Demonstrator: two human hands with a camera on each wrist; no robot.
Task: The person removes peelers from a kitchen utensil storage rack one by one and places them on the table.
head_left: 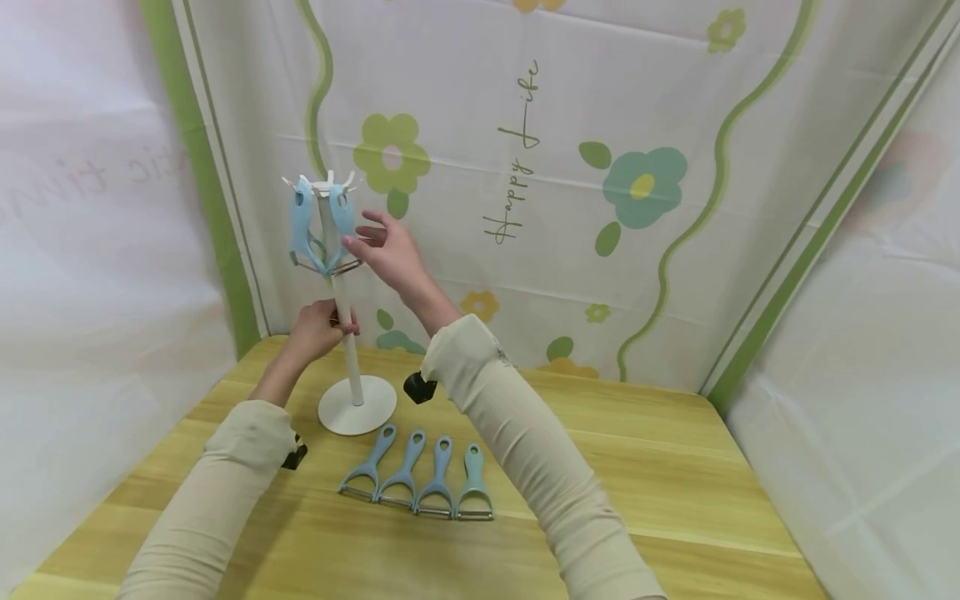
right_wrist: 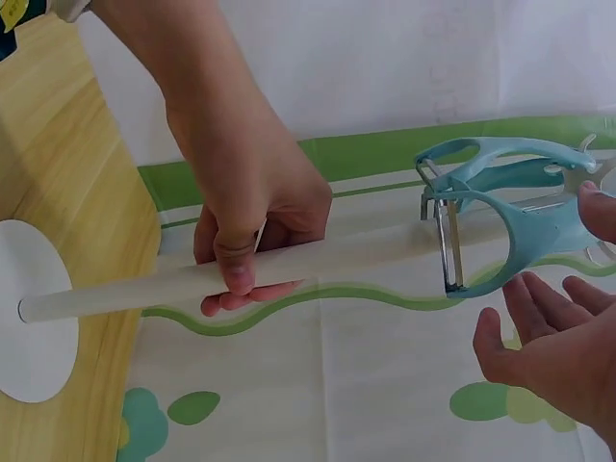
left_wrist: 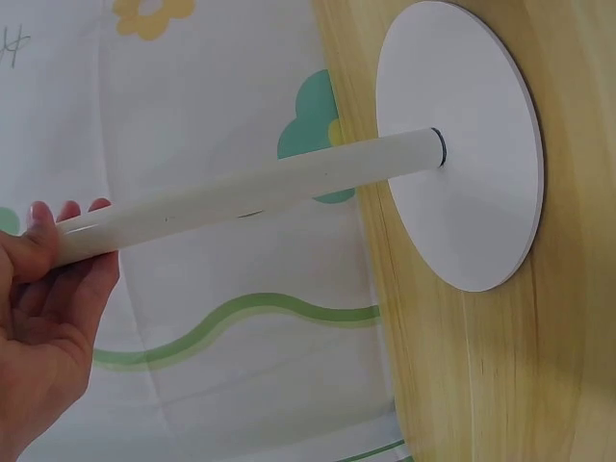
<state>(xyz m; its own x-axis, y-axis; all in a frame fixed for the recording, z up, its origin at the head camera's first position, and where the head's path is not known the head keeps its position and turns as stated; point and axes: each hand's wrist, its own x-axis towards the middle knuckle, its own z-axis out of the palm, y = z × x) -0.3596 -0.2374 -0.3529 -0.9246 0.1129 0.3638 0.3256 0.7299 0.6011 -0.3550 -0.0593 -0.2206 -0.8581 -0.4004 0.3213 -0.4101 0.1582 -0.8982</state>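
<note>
A white stand with a round base (head_left: 357,406) and an upright pole (left_wrist: 250,192) stands on the table. My left hand (head_left: 318,329) grips the pole partway up, with thumb and fingers around it. From hooks (head_left: 330,183) at the top hang light-blue peelers, one on the left (head_left: 302,218) and one on the right (head_left: 342,212), blades down. My right hand (head_left: 393,254) is beside the right peeler with its fingers spread and loosely bent. The thumb is at that peeler's edge; whether it touches cannot be told. Several more blue peelers (head_left: 437,475) lie in a row on the table.
The wooden table (head_left: 660,483) ends at a white, flower-printed curtain (head_left: 540,275) behind the stand. Similar cloth hangs at the left (head_left: 97,275) and right. A dark wrist device (head_left: 420,387) shows by the right sleeve.
</note>
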